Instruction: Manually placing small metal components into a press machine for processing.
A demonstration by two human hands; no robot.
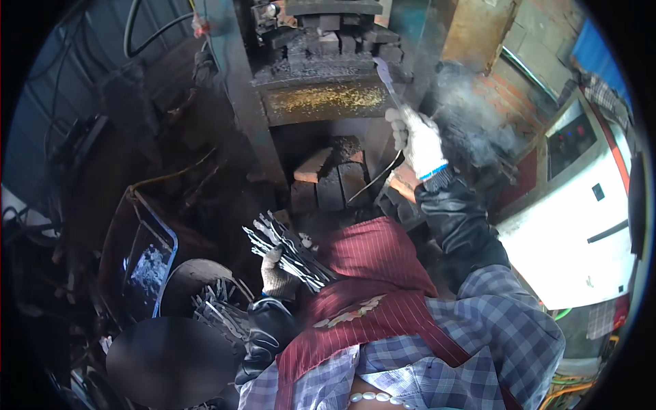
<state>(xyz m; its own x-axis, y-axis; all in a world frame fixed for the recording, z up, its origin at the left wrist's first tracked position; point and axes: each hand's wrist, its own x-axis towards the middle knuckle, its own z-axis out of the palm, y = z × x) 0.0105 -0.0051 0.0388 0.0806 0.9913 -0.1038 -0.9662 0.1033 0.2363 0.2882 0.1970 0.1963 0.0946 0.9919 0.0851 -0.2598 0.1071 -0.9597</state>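
Note:
My right hand, in a white knit glove with a blue cuff edge, is raised in front of the press-like machine. Its fingers close on a slim metal piece whose far end is wider and purplish-grey, next to the dark blocks of the machine. Lower down, my left hand, in a dirty glove, is closed around a bundle of thin metal strips, held against the lap over a dark red striped apron. Part of the bundle's lower end is hidden by the apron.
Grey smoke drifts right of the machine. Bricks lie under its yellow-speckled ledge. More metal strips stand in a round container at the left, beside a metal-edged bin. A white cabinet stands at the right.

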